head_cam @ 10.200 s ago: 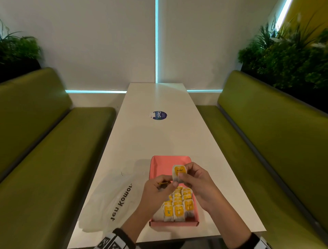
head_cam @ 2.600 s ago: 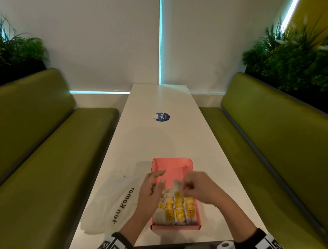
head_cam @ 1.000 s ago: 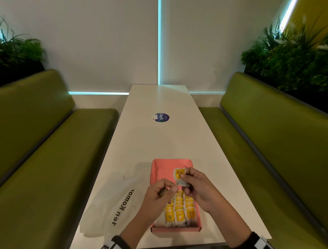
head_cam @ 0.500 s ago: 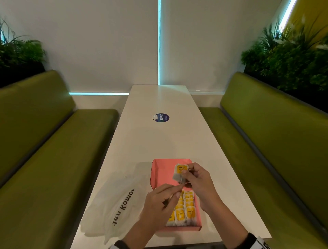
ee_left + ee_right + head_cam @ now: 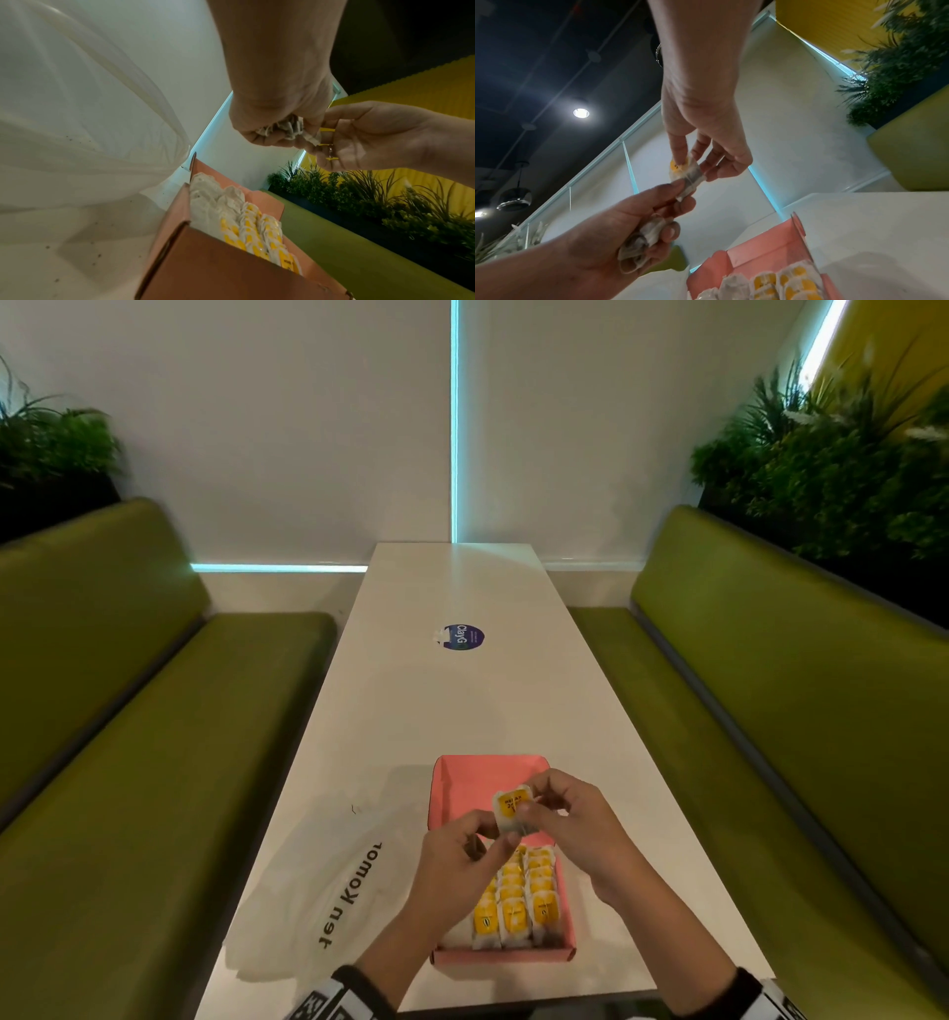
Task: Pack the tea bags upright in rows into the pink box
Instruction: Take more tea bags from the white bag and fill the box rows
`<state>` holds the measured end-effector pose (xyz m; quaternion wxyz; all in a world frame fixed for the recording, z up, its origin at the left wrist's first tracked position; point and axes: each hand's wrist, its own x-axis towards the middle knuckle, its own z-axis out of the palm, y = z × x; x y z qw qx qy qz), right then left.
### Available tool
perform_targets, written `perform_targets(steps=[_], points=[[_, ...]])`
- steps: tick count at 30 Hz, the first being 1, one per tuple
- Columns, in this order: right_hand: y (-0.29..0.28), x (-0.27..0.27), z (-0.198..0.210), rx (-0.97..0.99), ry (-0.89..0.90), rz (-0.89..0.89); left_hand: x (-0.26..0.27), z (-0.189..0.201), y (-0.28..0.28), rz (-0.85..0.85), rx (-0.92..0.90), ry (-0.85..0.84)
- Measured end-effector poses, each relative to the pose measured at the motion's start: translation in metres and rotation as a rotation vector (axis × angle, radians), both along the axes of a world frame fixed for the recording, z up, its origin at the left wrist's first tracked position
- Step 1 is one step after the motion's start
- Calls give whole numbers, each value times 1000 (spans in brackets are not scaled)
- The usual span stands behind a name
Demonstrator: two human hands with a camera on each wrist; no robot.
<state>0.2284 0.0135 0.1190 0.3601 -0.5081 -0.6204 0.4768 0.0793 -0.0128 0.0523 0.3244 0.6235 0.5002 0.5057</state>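
The pink box (image 5: 464, 780) lies open on the white table, its near half filled with upright rows of yellow-tagged tea bags (image 5: 515, 901). Above the box, my right hand (image 5: 529, 801) pinches one tea bag (image 5: 511, 809) by its yellow-tagged top. My left hand (image 5: 500, 837) pinches that bag's lower edge. In the right wrist view the same tea bag (image 5: 684, 172) hangs between both hands, and the left hand (image 5: 680, 194) also curls its other fingers round a bundle of spare tea bags (image 5: 641, 241). The left wrist view shows that bundle (image 5: 282, 127) in the left palm.
A crumpled white plastic bag (image 5: 318, 880) with black lettering lies left of the box. A round blue sticker (image 5: 463, 636) sits farther up the table. Green benches (image 5: 154, 762) run along both sides, with plants behind them.
The left hand has come up from over the packed rows and taken the held tea bag's lower edge. The right hand has brought the bag slightly lower and closer.
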Motion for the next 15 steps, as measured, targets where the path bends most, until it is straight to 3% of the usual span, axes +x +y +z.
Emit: perform_targets(steps=[7, 11, 13, 15], points=[[6, 14, -4, 95, -526, 216, 3, -7, 2, -96, -125, 131], [7, 19, -17, 57, -639, 193, -1, -29, 6, -120, -278, 367], [4, 23, -25, 11, -655, 195, 5, -31, 5, -121, -281, 561], [-2, 25, -33, -31, -692, 231, 12, -33, 3, -126, -278, 636]])
